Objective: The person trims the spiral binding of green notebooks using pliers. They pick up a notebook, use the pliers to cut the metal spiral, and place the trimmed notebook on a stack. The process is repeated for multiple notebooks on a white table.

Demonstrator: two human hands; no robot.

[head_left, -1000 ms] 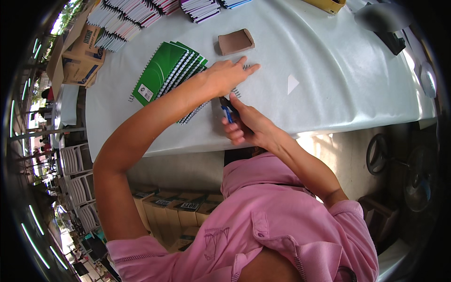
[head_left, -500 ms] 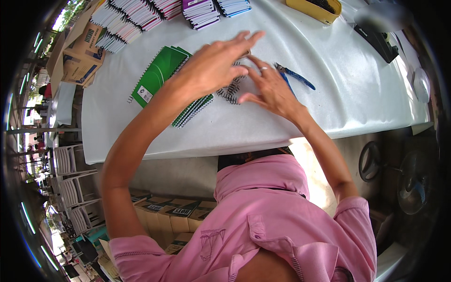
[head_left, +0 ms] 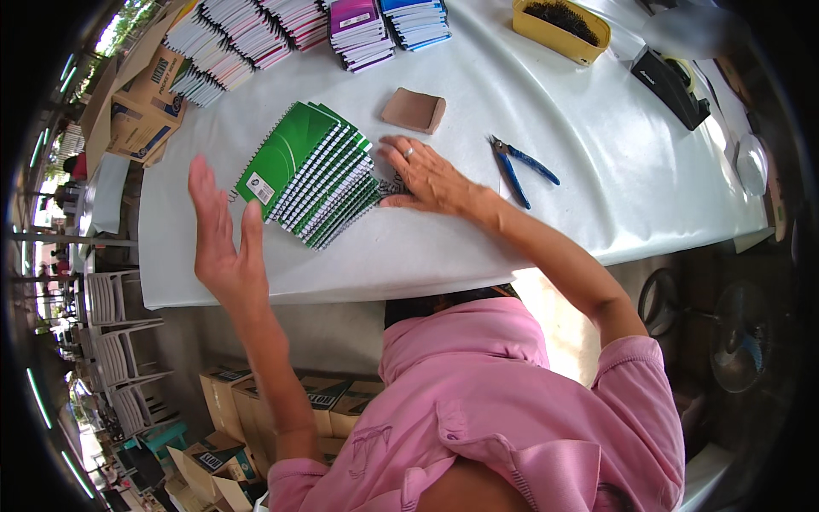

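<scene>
A fanned stack of green spiral notebooks [head_left: 294,158] lies on the table. My left hand [head_left: 226,247] is raised just left of it, open, fingers stretched upward and thumb apart. At the stack's right end, my right hand [head_left: 435,181] rests low over loose dark wire coils [head_left: 391,186]. Its fingers and thumb are apart around the coils, which it partly hides. A ring shows on one finger. Beyond that hand sits a shallow brown square tray [head_left: 413,111]. Blue-handled cutting pliers [head_left: 522,162] lie to its right, jaws pointing away from me.
Piled notebooks with purple [head_left: 358,34] and blue [head_left: 415,24] covers stand at the far edge, beside more piles on the left. A yellow container [head_left: 559,43] of dark coils and a black tape dispenser [head_left: 670,85] are at far right. An opened carton [head_left: 145,111] stands left.
My left hand has swung left, away from above the coils, uncovering the notebooks and the brown tray. My right hand has moved left and settled over the coils.
</scene>
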